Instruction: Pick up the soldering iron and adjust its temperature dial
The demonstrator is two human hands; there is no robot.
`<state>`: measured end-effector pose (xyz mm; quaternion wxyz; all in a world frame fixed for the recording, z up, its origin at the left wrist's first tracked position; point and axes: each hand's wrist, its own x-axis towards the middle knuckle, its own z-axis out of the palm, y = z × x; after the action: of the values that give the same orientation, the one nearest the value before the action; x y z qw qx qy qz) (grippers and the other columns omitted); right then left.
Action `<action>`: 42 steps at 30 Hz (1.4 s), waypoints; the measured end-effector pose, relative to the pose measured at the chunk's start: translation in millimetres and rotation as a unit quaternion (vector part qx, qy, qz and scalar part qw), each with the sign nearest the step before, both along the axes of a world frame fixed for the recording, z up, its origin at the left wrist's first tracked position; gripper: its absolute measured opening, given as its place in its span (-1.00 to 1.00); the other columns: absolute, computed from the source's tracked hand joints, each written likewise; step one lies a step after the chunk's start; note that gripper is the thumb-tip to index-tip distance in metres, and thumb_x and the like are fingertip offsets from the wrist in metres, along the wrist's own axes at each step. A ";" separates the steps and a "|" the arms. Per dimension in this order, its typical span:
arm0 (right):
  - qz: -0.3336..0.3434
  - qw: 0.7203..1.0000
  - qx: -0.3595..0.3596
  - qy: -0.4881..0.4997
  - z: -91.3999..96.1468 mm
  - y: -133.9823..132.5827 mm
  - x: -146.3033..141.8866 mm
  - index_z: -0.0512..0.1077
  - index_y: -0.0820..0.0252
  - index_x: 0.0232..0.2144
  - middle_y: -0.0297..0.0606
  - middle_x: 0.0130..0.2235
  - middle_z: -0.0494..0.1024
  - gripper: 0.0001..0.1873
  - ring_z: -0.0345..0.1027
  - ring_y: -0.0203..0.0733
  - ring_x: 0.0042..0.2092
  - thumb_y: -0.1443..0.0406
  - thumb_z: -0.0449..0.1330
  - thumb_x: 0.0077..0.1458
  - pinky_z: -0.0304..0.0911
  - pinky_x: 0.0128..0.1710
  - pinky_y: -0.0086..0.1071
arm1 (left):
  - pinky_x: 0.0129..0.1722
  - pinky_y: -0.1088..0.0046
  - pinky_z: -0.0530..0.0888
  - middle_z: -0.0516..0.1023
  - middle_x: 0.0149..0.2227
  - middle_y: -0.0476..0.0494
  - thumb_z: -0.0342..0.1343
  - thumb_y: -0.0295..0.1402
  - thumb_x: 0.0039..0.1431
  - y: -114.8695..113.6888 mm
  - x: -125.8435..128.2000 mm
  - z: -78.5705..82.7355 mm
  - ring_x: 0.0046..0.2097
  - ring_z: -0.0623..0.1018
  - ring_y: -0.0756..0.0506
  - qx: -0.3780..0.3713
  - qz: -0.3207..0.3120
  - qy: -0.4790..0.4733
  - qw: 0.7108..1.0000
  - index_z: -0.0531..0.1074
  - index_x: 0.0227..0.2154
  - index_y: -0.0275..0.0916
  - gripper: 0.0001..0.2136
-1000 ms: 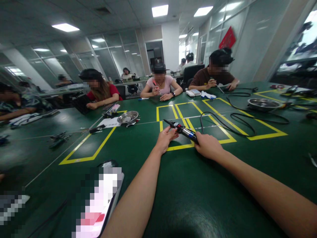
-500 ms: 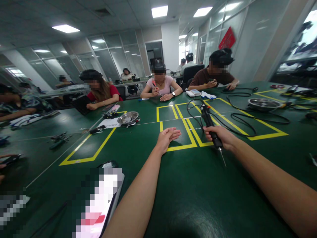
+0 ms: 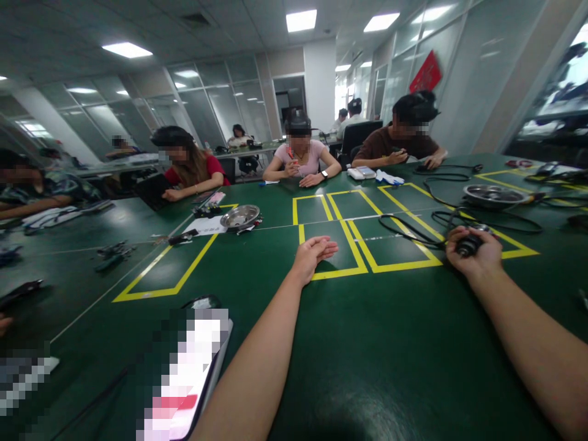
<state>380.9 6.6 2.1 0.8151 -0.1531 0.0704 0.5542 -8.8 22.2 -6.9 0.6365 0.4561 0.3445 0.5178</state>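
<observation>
My right hand [image 3: 478, 250] is closed around a black electric screwdriver [image 3: 468, 245], whose tip end now faces me, so its length is foreshortened. A black cable [image 3: 408, 231] trails from the tool across the green table. My left hand [image 3: 315, 257] rests near the middle with its fingers stretched out and nothing in it, beside a yellow tape rectangle [image 3: 337, 274].
Metal bowls stand at the left [image 3: 239, 217] and at the right [image 3: 493, 196]. A phone [image 3: 197, 367] with a lit screen lies near my left forearm. White gloves [image 3: 389, 177] lie at the far side. Several people sit around the table [image 3: 349, 355].
My right hand has moved right with the electric screwdriver and turned it, so its tip end points toward me. The cable shifted along. My left hand stays nearly still.
</observation>
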 end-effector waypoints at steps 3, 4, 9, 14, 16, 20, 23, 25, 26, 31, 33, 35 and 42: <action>0.053 0.998 -0.001 -0.037 -3.7 2.7 6.1 0.26 0.23 -0.23 -0.30 -0.33 0.34 -0.66 0.27 -0.41 -0.48 0.53 0.10 -0.12 0.34 -0.58 -0.62 | -0.04 0.24 0.48 0.60 -0.15 -0.40 0.16 -0.40 0.20 -0.3 -0.4 -0.4 -0.16 0.63 -0.15 0.004 0.000 -0.001 1.000 0.41 -0.10 -0.39 -0.76; 0.054 0.998 -0.001 -0.043 -4.7 3.8 7.6 0.26 0.22 -0.24 -0.32 -0.34 0.33 -0.67 0.26 -0.42 -0.50 0.52 0.10 -0.13 0.34 -0.60 -0.62 | -0.04 0.25 0.48 0.61 -0.15 -0.39 0.16 -0.40 0.20 -0.6 -0.7 -0.3 -0.16 0.63 -0.15 0.004 0.000 -0.001 1.000 0.41 -0.10 -0.39 -0.76; 0.042 0.997 0.028 -0.066 -8.1 5.7 17.0 0.24 0.22 -0.29 -0.37 -0.37 0.31 -0.67 0.26 -0.43 -0.53 0.52 0.13 -0.19 0.34 -0.62 -0.60 | -0.07 0.27 0.49 0.61 -0.18 -0.36 0.16 -0.41 0.19 -1.0 -1.1 0.7 -0.18 0.63 -0.14 0.002 -0.003 -0.002 1.000 0.42 -0.10 -0.39 -0.77; -0.017 0.999 0.022 -0.041 -9.1 3.1 23.5 0.25 0.23 -0.26 -0.36 -0.36 0.34 -0.63 0.30 -0.42 -0.50 0.53 0.09 -0.21 0.34 -0.61 -0.64 | -0.09 0.28 0.49 0.61 -0.20 -0.35 0.18 -0.41 0.17 -0.9 -0.3 1.1 -0.22 0.63 -0.12 -0.001 0.000 0.001 1.000 0.43 -0.12 -0.39 -0.76; -0.015 0.999 0.011 -0.036 -8.2 2.7 23.1 0.26 0.22 -0.26 -0.35 -0.36 0.34 -0.65 0.32 -0.41 -0.50 0.53 0.06 -0.18 0.33 -0.61 -0.65 | -0.09 0.29 0.49 0.62 -0.21 -0.34 0.18 -0.41 0.17 -1.0 -0.4 1.0 -0.22 0.63 -0.12 0.000 -0.001 0.002 1.000 0.43 -0.12 -0.39 -0.76; -0.011 0.999 0.012 -0.045 -5.3 3.5 21.8 0.27 0.20 -0.29 -0.34 -0.38 0.35 -0.72 0.30 -0.42 -0.54 0.50 0.03 -0.13 0.31 -0.62 -0.64 | -0.08 0.28 0.48 0.61 -0.20 -0.34 0.19 -0.39 0.17 -0.9 -1.7 -0.1 -0.21 0.63 -0.12 0.011 -0.004 0.003 1.000 0.43 -0.11 -0.38 -0.75; -0.025 0.999 -0.002 -0.026 -4.0 4.8 21.6 0.27 0.19 -0.26 -0.34 -0.36 0.35 -0.71 0.31 -0.41 -0.52 0.48 0.03 -0.11 0.30 -0.62 -0.65 | -0.08 0.27 0.48 0.61 -0.19 -0.35 0.20 -0.36 0.17 -0.3 -2.1 -1.1 -0.21 0.63 -0.13 0.013 -0.007 0.004 1.000 0.43 -0.11 -0.39 -0.73; -0.032 0.999 -0.010 -0.031 -3.6 5.5 20.5 0.27 0.22 -0.24 -0.34 -0.36 0.33 -0.68 0.31 -0.42 -0.51 0.50 0.03 -0.12 0.30 -0.62 -0.66 | -0.09 0.28 0.48 0.61 -0.19 -0.35 0.21 -0.37 0.16 0.0 -1.9 -1.4 -0.21 0.63 -0.12 0.013 -0.007 0.005 1.000 0.43 -0.11 -0.39 -0.73; -0.036 0.999 -0.011 -0.039 -3.4 5.8 19.7 0.27 0.23 -0.24 -0.34 -0.37 0.32 -0.67 0.31 -0.42 -0.51 0.52 0.03 -0.13 0.29 -0.62 -0.66 | -0.09 0.28 0.48 0.61 -0.20 -0.35 0.20 -0.37 0.16 0.1 -1.7 -1.4 -0.21 0.63 -0.12 0.013 -0.006 0.006 1.000 0.43 -0.11 -0.39 -0.73; -0.045 0.998 -0.022 -0.035 -1.9 5.6 16.5 0.25 0.21 -0.24 -0.34 -0.36 0.33 -0.69 0.29 -0.41 -0.53 0.51 0.02 -0.11 0.28 -0.64 -0.65 | -0.10 0.29 0.48 0.61 -0.21 -0.33 0.20 -0.37 0.17 0.8 -1.2 -2.0 -0.22 0.63 -0.11 0.009 -0.006 0.003 1.000 0.43 -0.11 -0.38 -0.74; -0.043 0.998 -0.029 -0.032 -1.6 5.7 16.8 0.24 0.19 -0.23 -0.33 -0.35 0.33 -0.70 0.31 -0.39 -0.51 0.50 0.01 -0.07 0.29 -0.64 -0.63 | -0.10 0.29 0.48 0.61 -0.21 -0.34 0.21 -0.37 0.16 1.0 -1.0 -2.2 -0.23 0.63 -0.11 0.007 -0.007 0.001 1.000 0.43 -0.12 -0.38 -0.74; -0.043 0.998 -0.031 -0.037 -1.4 6.2 17.1 0.23 0.15 -0.26 -0.34 -0.35 0.33 -0.72 0.32 -0.39 -0.50 0.50 -0.01 -0.05 0.28 -0.65 -0.64 | -0.10 0.29 0.49 0.61 -0.22 -0.34 0.21 -0.38 0.16 0.9 -0.7 -1.8 -0.23 0.63 -0.11 0.009 -0.005 0.002 1.000 0.43 -0.12 -0.39 -0.74; -0.052 0.998 -0.020 -0.035 -3.2 8.0 17.2 0.23 0.17 -0.23 -0.30 -0.31 0.32 -0.68 0.33 -0.40 -0.50 0.51 0.01 -0.09 0.32 -0.63 -0.62 | -0.09 0.28 0.48 0.62 -0.23 -0.32 0.21 -0.38 0.16 -0.9 -0.2 0.4 -0.24 0.63 -0.11 0.004 -0.002 0.004 1.000 0.43 -0.12 -0.38 -0.75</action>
<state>398.1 14.6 -1.1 0.8415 -0.1847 0.0601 0.5042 -9.0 21.2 -6.5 0.6345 0.4615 0.3434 0.5162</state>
